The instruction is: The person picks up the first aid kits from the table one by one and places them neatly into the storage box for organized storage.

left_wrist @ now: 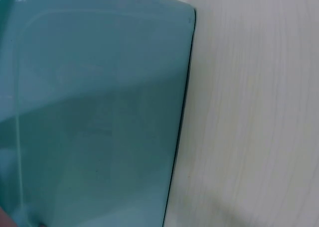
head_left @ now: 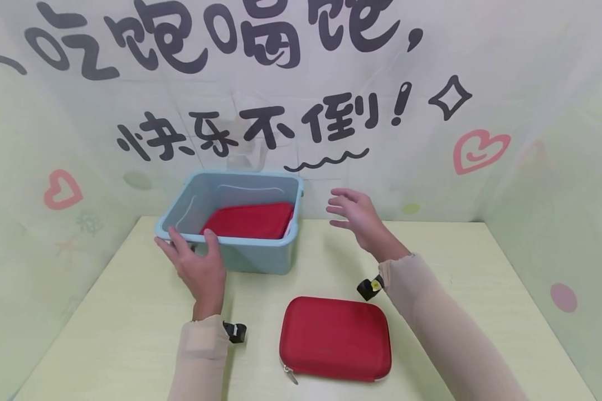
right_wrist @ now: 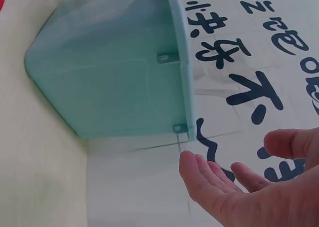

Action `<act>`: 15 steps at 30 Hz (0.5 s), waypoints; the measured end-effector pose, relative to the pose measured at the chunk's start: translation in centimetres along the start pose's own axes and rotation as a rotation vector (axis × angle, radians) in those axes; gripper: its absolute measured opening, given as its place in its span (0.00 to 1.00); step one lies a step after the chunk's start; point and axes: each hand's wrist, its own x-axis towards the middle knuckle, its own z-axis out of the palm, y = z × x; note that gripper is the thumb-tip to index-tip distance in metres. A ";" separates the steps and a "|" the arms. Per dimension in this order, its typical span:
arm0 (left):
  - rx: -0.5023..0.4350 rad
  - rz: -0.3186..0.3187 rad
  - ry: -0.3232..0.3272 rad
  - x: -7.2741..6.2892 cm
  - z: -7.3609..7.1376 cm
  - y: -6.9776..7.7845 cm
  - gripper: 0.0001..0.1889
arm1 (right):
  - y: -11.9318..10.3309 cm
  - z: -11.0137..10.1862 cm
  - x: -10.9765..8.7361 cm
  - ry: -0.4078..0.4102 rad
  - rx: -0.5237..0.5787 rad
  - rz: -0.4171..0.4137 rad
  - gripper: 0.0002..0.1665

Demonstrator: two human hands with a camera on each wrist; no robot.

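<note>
Head view: a blue bin (head_left: 246,257) is set at the far left of the table (head_left: 426,262), close to the back wall (head_left: 411,145), on which black writing and a pink heart (head_left: 481,151) are printed. Inside the bin a red inner case (head_left: 251,221) is seen at a slant, its lower part hidden by the near wall of the bin. A second red case, the near case (head_left: 335,338), is laid flat on the table, right of and nearer than the bin, with its zip pull (head_left: 290,374) at the near left corner.

The near rim of the bin is touched by the left hand (head_left: 200,270), its thumb and fingers spread apart. The right hand (head_left: 358,220) is held right of the bin and apart from it, with fingers parted and nothing grasped. The near case is flanked by the two sleeves (head_left: 199,356), and black wrist mounts (head_left: 238,333) are worn at both cuffs. In the right wrist view, two small lugs (right_wrist: 168,57) are seen under the bin's rim.
</note>
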 end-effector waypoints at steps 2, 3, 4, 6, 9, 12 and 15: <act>0.003 0.004 0.001 0.1 0.1 0.0 0.42 | 0.4 -0.5 -0.3 -0.007 0.004 0.006 0.26; 0.003 0.006 0.001 0.1 0.1 0.0 0.42 | 0.6 -0.7 -0.4 -0.010 0.007 0.011 0.26; 0.005 0.006 0.001 0.1 0.1 0.0 0.43 | 0.8 -0.9 -0.4 -0.012 0.010 0.014 0.26; 0.010 0.005 0.001 0.2 0.1 -0.1 0.42 | 1.0 -1.2 -0.6 -0.015 0.009 0.022 0.27; 0.011 0.006 -0.001 0.2 0.1 -0.1 0.42 | 1.3 -1.6 -0.8 -0.019 0.007 0.025 0.27; 0.009 0.005 -0.002 0.2 0.1 -0.1 0.42 | 1.5 -1.9 -0.9 -0.023 0.010 0.028 0.28; 0.005 -0.001 -0.001 0.1 0.1 -0.1 0.42 | 1.8 -2.3 -1.2 -0.028 0.015 0.033 0.28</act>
